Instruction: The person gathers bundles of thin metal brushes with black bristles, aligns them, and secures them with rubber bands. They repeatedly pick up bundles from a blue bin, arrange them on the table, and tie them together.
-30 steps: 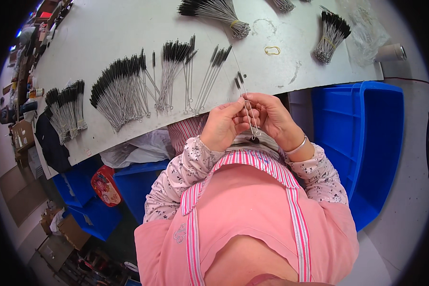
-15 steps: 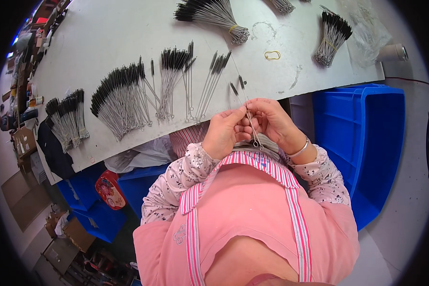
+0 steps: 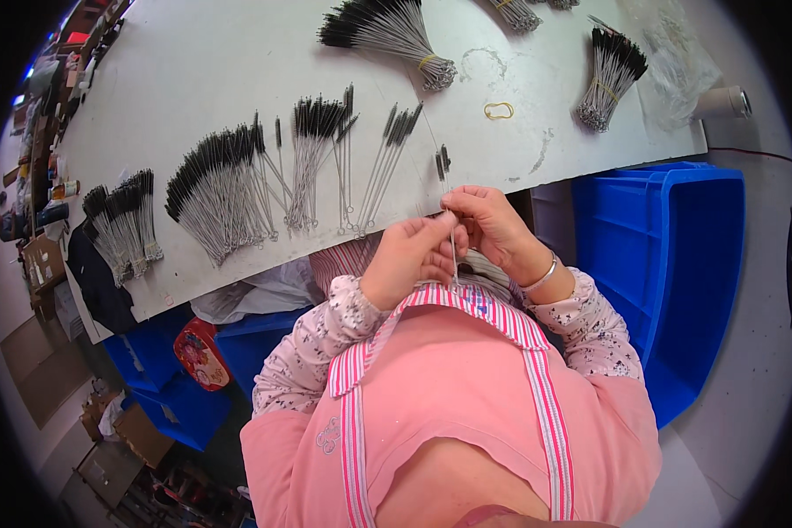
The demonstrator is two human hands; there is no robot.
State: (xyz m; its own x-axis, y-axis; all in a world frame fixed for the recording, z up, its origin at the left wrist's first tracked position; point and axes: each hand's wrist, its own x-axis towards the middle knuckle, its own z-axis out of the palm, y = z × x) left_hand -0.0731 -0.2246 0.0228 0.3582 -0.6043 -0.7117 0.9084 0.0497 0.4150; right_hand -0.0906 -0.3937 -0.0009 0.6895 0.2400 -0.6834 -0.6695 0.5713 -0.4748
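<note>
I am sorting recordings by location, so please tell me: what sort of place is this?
Probably a workshop or packing area: many wire-handled brushes lie in groups on a large table, and a big blue bin stands beside it.

The brushes [image 3: 220, 194] are black and silver, the apron [image 3: 515, 326] striped pink and white, the bin [image 3: 620, 238] blue.

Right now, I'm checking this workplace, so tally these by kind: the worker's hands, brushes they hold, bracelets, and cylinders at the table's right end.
Hands, left hand and right hand: 2
Held brushes, by heads showing: 2
Bracelet: 1
Cylinder: 1
Total: 6
</note>
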